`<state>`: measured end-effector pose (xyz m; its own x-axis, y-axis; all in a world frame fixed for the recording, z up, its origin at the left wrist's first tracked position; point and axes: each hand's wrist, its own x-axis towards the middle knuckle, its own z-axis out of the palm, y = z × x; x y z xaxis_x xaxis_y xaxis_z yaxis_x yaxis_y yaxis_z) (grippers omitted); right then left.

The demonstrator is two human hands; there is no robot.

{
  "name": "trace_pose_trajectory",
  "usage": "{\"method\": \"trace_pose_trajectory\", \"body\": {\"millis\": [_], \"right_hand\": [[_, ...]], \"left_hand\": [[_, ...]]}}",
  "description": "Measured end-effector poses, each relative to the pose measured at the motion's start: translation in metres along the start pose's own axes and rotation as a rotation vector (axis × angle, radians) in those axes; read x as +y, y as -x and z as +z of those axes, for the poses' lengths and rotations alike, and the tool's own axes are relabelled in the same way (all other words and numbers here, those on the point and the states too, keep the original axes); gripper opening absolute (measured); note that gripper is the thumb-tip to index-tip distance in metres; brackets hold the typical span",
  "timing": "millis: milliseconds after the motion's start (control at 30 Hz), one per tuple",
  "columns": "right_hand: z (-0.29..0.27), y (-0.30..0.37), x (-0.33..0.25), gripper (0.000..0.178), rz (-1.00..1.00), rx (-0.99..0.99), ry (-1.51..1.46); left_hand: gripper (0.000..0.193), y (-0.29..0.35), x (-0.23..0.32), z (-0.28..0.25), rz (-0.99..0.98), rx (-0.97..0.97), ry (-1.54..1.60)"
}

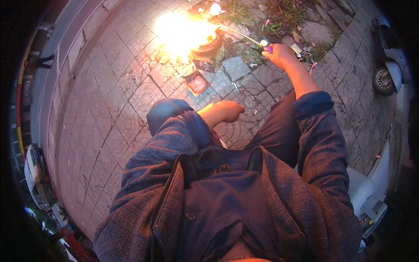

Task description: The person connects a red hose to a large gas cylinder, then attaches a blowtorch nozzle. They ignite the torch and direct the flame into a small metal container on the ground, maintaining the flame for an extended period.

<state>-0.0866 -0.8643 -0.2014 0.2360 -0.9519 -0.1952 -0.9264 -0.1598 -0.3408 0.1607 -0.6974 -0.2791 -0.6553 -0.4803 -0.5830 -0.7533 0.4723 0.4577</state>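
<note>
Bright flames burn on the paving ahead of me, their glare hiding much of what is inside. Stretched forward, my right hand is closed around the purple handle of a long thin metal rod. The rod's far end reaches the right side of the fire, by a dark rounded object. My left forearm lies across my left knee, and my left hand hangs in front of it with loosely curled fingers and nothing visible in them. A square reddish tray or lid lies between that hand and the fire.
A loose grey paving slab lies right of the tray. Weeds and litter spread beyond my right hand. Patterned paving surrounds me. Parked vehicles show at the right rim, including a car wheel; a road curves along the left.
</note>
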Motion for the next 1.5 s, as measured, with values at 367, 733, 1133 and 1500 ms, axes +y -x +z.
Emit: {"method": "trace_pose_trajectory", "body": {"millis": [367, 733, 1133, 1500], "right_hand": [[-0.007, 0.018, 0.014, 0.044, 0.081, -0.045, -0.057], [-0.02, 0.066, 0.035, 0.046, -0.016, -0.01, -0.034], [-0.018, 0.07, 0.024, 0.041, -0.029, 0.053, -0.124], [-0.023, 0.079, 0.017, 0.042, -0.054, -0.023, -0.074]], "left_hand": [[0.04, -0.006, 0.0, -0.004, 0.01, -0.013, -0.041], [0.045, -0.017, 0.018, -0.014, 0.065, -0.019, -0.055], [0.045, -0.008, 0.014, -0.013, 0.022, -0.017, -0.074], [0.048, -0.004, 0.018, -0.017, 0.024, -0.031, -0.037]]}}
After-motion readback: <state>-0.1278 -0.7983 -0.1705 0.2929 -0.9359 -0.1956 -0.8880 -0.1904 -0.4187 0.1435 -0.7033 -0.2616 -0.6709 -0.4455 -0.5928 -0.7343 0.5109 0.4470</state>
